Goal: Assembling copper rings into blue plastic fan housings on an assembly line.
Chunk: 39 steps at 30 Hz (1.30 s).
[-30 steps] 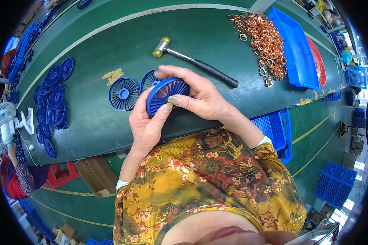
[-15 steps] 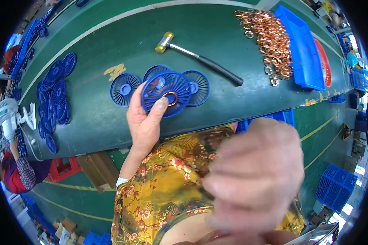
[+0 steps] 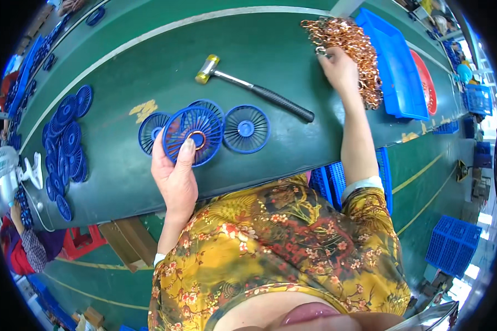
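Note:
My left hand [image 3: 176,185] is closed on a round blue plastic fan grille [image 3: 209,122], held tilted above the table. Its thumb lies by a copper-coloured ring [image 3: 204,141] around the grille's hub. Behind and beside it, more blue grilles [image 3: 247,142] lie flat, some partly covered. My right hand [image 3: 341,71] reaches to the left edge of a heap of shiny copper-coloured rings [image 3: 367,55]. Its fingers are pinched together at a silvery ring [image 3: 321,50]. Between the hands lies a hammer [image 3: 279,100] with a yellow-faced head and black grip.
Right of the heap stand a blue tray [image 3: 395,71] and a red tray [image 3: 423,77]. Stacked blue grilles [image 3: 66,138] and a white clip fan [image 3: 5,165] are at the left. Another person's arm [image 3: 30,243] shows beyond. Blue crates [image 3: 453,245] stand on the floor.
My right hand has gone from a blur close in front of me out to the ring heap. My left hand keeps hold of the grille. The whole view has shifted slightly.

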Available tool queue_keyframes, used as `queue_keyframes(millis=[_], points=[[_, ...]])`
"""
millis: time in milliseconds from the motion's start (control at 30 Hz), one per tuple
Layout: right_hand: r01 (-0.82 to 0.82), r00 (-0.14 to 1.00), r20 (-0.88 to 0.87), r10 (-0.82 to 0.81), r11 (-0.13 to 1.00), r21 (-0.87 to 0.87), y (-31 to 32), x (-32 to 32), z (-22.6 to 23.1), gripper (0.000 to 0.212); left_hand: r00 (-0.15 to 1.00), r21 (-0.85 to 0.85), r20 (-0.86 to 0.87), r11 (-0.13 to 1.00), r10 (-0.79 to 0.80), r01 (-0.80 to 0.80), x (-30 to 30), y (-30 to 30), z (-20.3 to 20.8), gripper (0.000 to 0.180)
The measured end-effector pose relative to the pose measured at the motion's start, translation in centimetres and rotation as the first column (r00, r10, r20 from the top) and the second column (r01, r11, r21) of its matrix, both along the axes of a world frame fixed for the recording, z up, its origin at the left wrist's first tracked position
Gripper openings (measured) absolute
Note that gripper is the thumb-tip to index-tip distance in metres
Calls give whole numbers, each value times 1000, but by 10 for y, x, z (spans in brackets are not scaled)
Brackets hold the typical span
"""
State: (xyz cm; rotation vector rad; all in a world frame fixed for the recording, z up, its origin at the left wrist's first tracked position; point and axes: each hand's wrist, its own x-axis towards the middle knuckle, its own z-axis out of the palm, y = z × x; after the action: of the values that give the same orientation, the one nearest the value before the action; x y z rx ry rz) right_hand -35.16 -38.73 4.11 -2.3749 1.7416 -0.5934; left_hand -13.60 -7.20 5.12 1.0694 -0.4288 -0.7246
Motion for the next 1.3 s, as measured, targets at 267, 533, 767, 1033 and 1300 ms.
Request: queue_keyframes(millis=[267, 533, 767, 1033, 1300], points=[[-169, 986, -6, 169, 986, -13, 13, -4, -2, 16, 1000, 21, 12, 1000, 13, -13, 2, -7, -9, 42], [-182, 982, 17, 190, 962, -205, -22, -3, 6, 21, 998, 33, 39, 999, 39, -40, 0, -14, -12, 41], [50, 899, -435, 48, 976, 211, -42, 36, 43, 22, 999, 86, 13, 996, 38, -39, 3, -19, -10, 44], [-203, 944, -264, 199, 979, 12, -32, 20, 20, 16, 993, 100, 96, 992, 72, -82, 4, -19, -8, 48], [317, 942, 74, -328, 794, -520, -85, -129, 67, 17, 990, 125, 119, 988, 71, -86, 0, -18, -5, 48]])
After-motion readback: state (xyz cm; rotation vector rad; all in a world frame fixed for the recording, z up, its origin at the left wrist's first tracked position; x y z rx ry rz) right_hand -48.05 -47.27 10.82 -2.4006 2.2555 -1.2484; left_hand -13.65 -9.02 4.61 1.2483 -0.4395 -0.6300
